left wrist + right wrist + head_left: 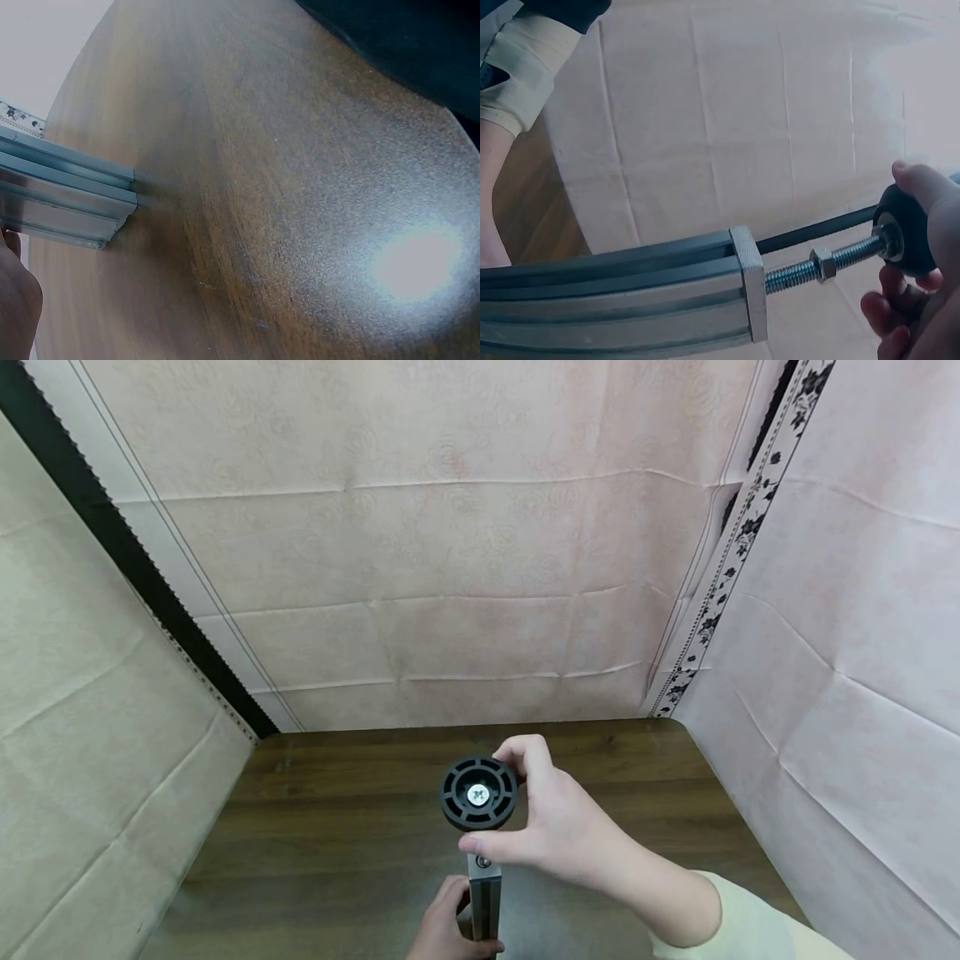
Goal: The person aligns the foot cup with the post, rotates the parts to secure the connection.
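Note:
A black leveling foot with a round ribbed base and a screw at its centre faces the head camera. My right hand holds its base by the rim, thumb and fingers on opposite sides. Its threaded rod, with a hex nut partway along, enters the end plate of a grooved aluminium profile. Lower down, my left hand grips this profile, which stands upright in the head view. In the left wrist view the profile's other end shows at the left.
A brown wood-grain table lies beneath. Pale cloth panels surround it at the back and sides, with a black strip at left and a floral border at right. Light glares off the table in the left wrist view.

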### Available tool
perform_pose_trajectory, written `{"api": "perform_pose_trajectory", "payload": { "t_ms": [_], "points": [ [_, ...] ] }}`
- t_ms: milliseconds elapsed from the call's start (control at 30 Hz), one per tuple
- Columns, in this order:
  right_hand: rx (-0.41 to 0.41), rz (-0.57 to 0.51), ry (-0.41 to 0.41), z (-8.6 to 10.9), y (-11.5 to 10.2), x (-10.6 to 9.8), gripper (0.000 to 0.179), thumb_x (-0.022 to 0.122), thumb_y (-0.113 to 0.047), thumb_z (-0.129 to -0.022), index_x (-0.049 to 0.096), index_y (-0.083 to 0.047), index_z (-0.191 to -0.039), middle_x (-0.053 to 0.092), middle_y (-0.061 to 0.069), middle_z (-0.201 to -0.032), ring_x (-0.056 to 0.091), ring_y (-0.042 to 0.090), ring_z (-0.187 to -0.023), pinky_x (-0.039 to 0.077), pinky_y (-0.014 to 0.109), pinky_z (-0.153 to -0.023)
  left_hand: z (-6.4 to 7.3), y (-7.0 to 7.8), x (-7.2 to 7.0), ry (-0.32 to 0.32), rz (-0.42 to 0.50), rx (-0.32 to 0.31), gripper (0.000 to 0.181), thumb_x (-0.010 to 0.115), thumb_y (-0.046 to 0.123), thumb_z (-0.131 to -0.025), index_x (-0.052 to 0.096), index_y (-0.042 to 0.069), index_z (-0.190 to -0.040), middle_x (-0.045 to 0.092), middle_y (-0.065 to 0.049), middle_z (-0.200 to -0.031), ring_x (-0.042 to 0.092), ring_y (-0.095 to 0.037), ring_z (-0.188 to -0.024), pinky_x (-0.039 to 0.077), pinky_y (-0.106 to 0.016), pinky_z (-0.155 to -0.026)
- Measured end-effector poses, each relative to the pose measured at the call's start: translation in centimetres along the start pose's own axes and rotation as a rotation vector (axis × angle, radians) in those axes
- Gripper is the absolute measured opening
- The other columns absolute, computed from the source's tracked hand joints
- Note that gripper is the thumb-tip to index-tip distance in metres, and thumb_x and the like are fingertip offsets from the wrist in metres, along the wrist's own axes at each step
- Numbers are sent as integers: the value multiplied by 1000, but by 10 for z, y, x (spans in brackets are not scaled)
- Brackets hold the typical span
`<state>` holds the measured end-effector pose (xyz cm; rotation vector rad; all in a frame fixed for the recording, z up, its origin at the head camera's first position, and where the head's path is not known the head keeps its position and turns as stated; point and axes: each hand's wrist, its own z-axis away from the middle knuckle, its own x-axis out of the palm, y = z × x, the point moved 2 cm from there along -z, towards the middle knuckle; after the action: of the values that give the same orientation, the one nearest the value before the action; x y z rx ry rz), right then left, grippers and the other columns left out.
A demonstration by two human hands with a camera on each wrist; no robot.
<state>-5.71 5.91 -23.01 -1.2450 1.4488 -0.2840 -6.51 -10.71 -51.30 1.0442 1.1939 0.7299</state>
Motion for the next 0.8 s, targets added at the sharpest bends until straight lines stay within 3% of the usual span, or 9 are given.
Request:
{"api": "perform_pose_trajectory", "payload": {
  "t_ms": [133, 333, 633, 800],
  "points": [
    [37, 61, 38, 1, -3, 1, 69, 82, -40, -66, 35, -21, -113, 52, -12, -100, 54, 6, -88, 44, 31, -78, 0, 1, -1, -3, 2, -16, 59, 84, 44, -59, 57, 30, -110, 49, 6, -111, 52, -18, -106, 42, -49, -92],
    [46, 67, 42, 1, -3, 2, 70, 81, -41, -67, 34, -20, -114, 51, -11, -100, 53, 7, -88, 43, 31, -78, 0, 0, 0, 3, 7, -52, 60, 85, 46, -57, 58, 33, -109, 49, 7, -110, 52, -18, -107, 42, -50, -92],
    [6, 47, 26, 2, -1, 1, 71, 82, -35, -67, 34, -19, -117, 53, -11, -101, 54, 6, -90, 43, 30, -81, 0, -2, 0, 14, -5, -25, 59, 85, 44, -58, 57, 34, -109, 49, 7, -110, 52, -17, -106, 43, -48, -91],
    [-42, 10, -2, -2, 7, -6, 76, 82, -31, -68, 33, -13, -125, 53, -5, -101, 53, 12, -92, 43, 30, -83, 0, -3, 1, 15, -4, -29, 59, 85, 45, -57, 57, 33, -107, 49, 7, -109, 53, -18, -107, 43, -48, -91]
  ]
}}
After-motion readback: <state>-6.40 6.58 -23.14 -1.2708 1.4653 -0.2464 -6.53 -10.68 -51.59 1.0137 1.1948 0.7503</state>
